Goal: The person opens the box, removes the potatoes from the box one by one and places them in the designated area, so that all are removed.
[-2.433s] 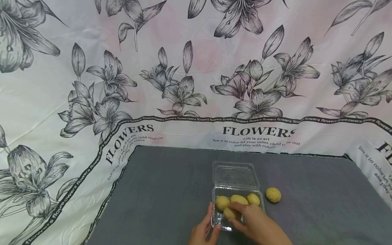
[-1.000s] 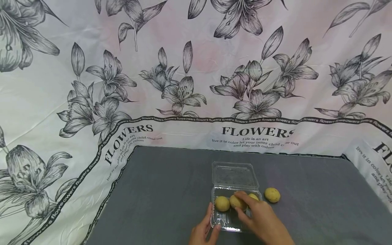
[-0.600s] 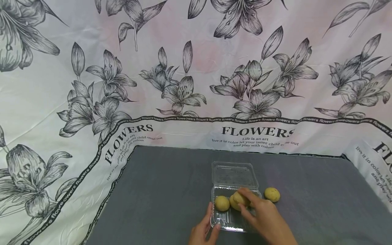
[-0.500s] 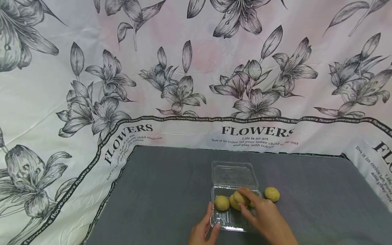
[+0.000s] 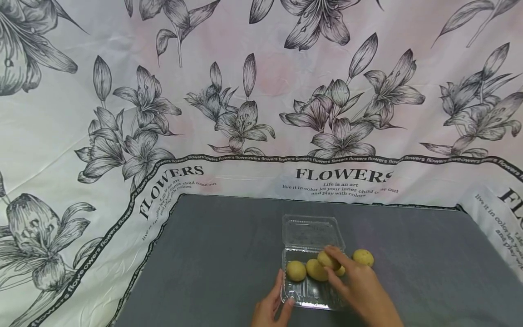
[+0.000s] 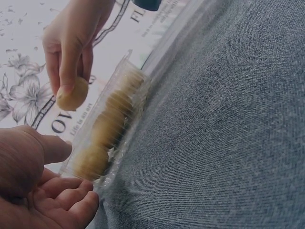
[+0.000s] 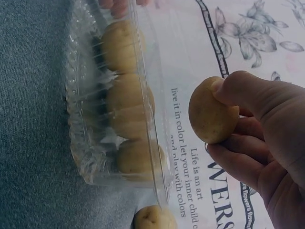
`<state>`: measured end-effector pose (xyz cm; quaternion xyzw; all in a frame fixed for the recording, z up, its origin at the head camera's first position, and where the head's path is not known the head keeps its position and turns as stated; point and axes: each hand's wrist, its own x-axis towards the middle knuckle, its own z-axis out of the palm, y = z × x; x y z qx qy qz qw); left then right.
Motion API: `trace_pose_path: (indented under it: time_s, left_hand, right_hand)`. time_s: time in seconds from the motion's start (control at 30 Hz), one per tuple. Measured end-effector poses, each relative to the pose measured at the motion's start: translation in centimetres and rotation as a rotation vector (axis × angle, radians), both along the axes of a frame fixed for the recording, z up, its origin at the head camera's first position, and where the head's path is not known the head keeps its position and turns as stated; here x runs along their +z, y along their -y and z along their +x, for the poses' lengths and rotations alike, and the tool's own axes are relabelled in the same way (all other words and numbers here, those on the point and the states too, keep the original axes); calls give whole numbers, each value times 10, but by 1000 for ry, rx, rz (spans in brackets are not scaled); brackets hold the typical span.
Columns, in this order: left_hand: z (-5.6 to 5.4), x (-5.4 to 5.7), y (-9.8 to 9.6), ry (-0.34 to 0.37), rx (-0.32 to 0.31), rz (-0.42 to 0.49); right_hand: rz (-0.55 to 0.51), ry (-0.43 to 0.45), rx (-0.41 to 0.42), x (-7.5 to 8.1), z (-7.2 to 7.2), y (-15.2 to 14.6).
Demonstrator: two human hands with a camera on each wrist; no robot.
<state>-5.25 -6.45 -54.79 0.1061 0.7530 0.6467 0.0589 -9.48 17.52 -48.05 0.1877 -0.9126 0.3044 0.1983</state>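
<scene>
Above three potatoes [image 5: 316, 270] in a clear box [image 5: 308, 293], the right grip [image 5: 358, 281] pinches another potato [image 5: 327, 259] while the left grip [image 5: 270, 307] rests spread against the box

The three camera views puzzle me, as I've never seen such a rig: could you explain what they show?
There is no machine here, just a person's two bare hands. The head view looks forward and down from the person's head; the others come from a camera on each wrist. On the dark grey table stands an open, hinged, clear plastic box with three rounded, yellow-brown potatoes inside; a fourth potato lies to its right. The left hand is around the box's near left corner; the right hand holds another rounded, yellow-brown potato, raised clear of the box.
</scene>
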Motion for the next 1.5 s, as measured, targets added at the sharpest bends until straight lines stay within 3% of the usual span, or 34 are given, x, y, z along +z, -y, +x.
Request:
trace_pose_path:
  time_s: [0.1, 0.33, 0.53, 0.93, 1.5]
  left_hand:
    - [1, 0, 1, 0, -3, -2]
    - [1, -3, 1, -25, 5, 3]
    - [1, -3, 2, -10, 8, -8]
    - [3, -7, 1, -49, 16, -22]
    - [3, -4, -1, -19, 24, -16]
  right_hand:
    - [-3, 2, -12, 0, 1, -2]
    - [7, -98, -32, -3, -1, -6]
    - [18, -95, -64, -5, 0, -12]
    - [-13, -139, -56, -10, 0, -24]
    - [33, -222, -99, -9, -6, -43]
